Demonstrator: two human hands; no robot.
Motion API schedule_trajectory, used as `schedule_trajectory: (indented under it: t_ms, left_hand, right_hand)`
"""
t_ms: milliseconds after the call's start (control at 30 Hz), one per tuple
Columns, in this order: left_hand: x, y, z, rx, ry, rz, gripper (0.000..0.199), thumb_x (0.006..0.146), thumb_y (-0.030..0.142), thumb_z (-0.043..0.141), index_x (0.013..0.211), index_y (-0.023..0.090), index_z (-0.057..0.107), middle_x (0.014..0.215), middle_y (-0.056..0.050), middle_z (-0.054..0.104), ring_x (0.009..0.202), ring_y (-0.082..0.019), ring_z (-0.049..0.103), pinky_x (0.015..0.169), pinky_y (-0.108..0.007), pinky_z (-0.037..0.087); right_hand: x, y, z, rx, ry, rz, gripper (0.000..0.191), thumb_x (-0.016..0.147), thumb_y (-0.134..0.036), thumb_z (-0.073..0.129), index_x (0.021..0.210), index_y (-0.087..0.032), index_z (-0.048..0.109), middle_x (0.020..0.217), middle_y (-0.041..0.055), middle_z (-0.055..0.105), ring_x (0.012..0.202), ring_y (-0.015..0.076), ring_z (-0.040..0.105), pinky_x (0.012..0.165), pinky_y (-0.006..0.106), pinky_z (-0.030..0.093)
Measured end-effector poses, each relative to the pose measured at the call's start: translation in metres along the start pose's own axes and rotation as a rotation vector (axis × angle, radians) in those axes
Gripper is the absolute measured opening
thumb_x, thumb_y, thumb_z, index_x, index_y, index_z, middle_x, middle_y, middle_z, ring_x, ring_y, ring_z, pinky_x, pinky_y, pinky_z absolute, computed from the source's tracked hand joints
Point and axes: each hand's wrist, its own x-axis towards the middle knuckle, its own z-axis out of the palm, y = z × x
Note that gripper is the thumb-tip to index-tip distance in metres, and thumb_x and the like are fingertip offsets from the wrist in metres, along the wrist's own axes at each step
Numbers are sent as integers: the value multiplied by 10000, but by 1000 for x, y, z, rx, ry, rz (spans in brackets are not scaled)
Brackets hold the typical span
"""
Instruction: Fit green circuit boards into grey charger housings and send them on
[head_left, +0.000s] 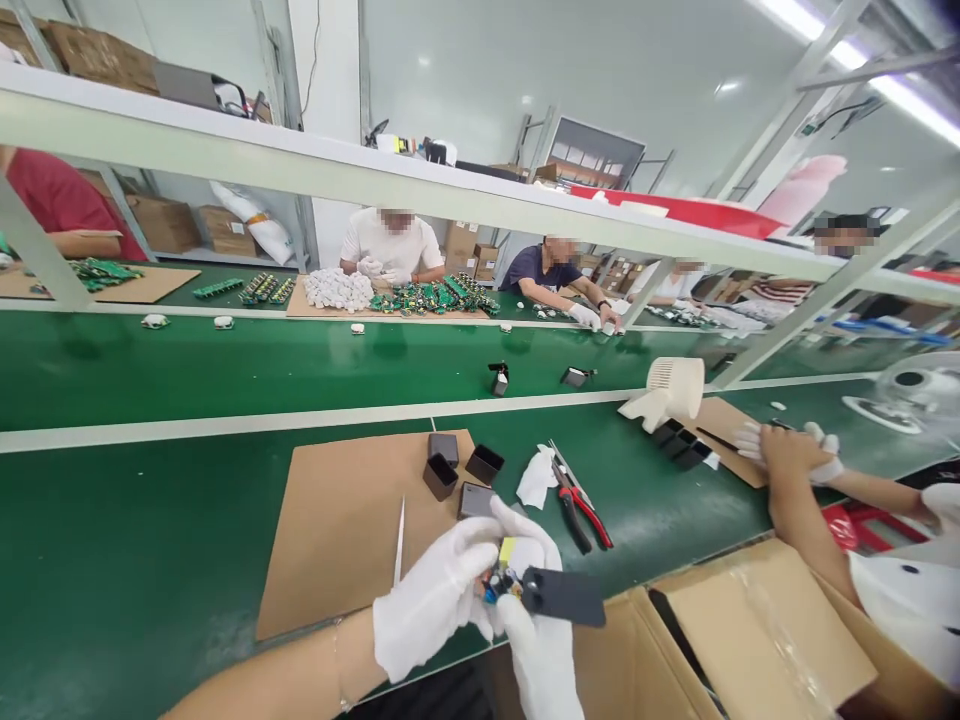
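Both of my hands wear white gloves and meet low in the middle of the view. My left hand [431, 590] has its fingers closed around the left side of a small circuit board [501, 582] crowded with coloured components. My right hand [544, 655] grips the same board from the right, its thumb below the parts. A flat black cover plate [566, 595] sticks out to the right from the board. Fingers hide how the plate and board are joined. Just beyond my hands, several black plastic housings [440, 475] sit on a cardboard sheet [337, 540].
White tweezers [399, 540] lie on the cardboard. Red-handled pliers [581, 505] and a crumpled white cloth [537, 477] rest to the right. An open carton [750, 630] stands at front right. Beyond runs a green conveyor belt [225, 370] carrying small parts; co-workers sit around it.
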Motion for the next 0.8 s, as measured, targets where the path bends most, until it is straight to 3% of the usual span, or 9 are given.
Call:
schedule_trajectory:
  t_ms: [67, 100, 200, 267, 333, 433, 533, 633, 800]
  left_hand:
    - [0, 1, -6, 251, -32, 0, 423, 872, 512, 469, 1141, 191, 531, 834, -43, 617, 532, -117, 582, 493, -249, 465]
    - [1, 5, -14, 458, 30, 70, 408, 878, 504, 455, 1137, 202, 547, 865, -56, 639, 590, -146, 615, 560, -291, 500]
    - [16, 18, -50, 1138, 485, 415, 409, 818, 425, 558, 1179, 233, 557, 1134, -99, 636, 1014, -267, 606, 910, -427, 471]
    - [33, 23, -76, 1403, 681, 399, 646, 714, 436, 669, 1281, 187, 485, 1334, -168, 517, 1244, -359, 453, 1034, -519, 357]
    - [51, 20, -96, 1491, 730, 282, 841, 610, 439, 753, 1326, 139, 429, 1386, -223, 452, 1303, -410, 369, 1045, -582, 308]
    - [69, 11, -105, 1480, 708, 230, 664, 626, 400, 744, 1194, 133, 526, 1282, -213, 541, 1263, -405, 417, 1029, -602, 314]
    - [64, 10, -95, 1435, 669, 260, 498, 699, 350, 676, 1138, 161, 537, 1223, -154, 587, 1201, -327, 505, 1031, -496, 378]
    - [36, 22, -75, 1336, 522, 331, 576, 737, 342, 637, 1263, 229, 432, 1281, -85, 569, 1152, -238, 566, 968, -365, 469]
    - [-18, 48, -41, 1169, 190, 660, 614, 719, 280, 673, 1280, 252, 426, 1321, -74, 544, 1208, -250, 531, 1034, -377, 440]
  right_hand:
    - [-6, 3, -9, 75, 76, -11, 644, 763, -572, 643, 1293, -241, 486, 1279, 117, 585, 1205, 313, 532, 1004, 487, 425]
    - [-7, 5, -14, 136, 120, 2, 637, 794, -623, 573, 1300, -248, 474, 1281, 115, 587, 1182, 306, 552, 979, 488, 445]
    - [-6, 8, -32, 259, 246, 74, 559, 860, -660, 430, 1269, -286, 503, 1270, 93, 610, 1063, 259, 622, 908, 464, 498]
    - [-4, 11, -44, 307, 273, 131, 500, 856, -646, 461, 1204, -302, 560, 1242, 85, 635, 967, 236, 653, 850, 441, 529]
    - [-5, 15, -49, 347, 238, 195, 492, 815, -657, 523, 1142, -298, 607, 1187, 94, 668, 892, 237, 667, 786, 436, 550]
    - [-9, 18, -44, 359, 171, 256, 504, 805, -649, 547, 1150, -288, 611, 1158, 103, 680, 943, 258, 657, 786, 441, 550]
    - [-12, 15, -33, 304, 145, 231, 508, 812, -623, 560, 1177, -272, 609, 1172, 95, 666, 988, 257, 640, 818, 409, 545]
    - [-8, 9, -30, 284, 128, 235, 531, 840, -612, 521, 1225, -254, 593, 1196, 95, 646, 1031, 267, 627, 874, 422, 533]
    - [1, -12, -34, 339, 71, 247, 618, 770, -626, 596, 1279, -277, 556, 1280, 105, 601, 1110, 329, 605, 958, 539, 479]
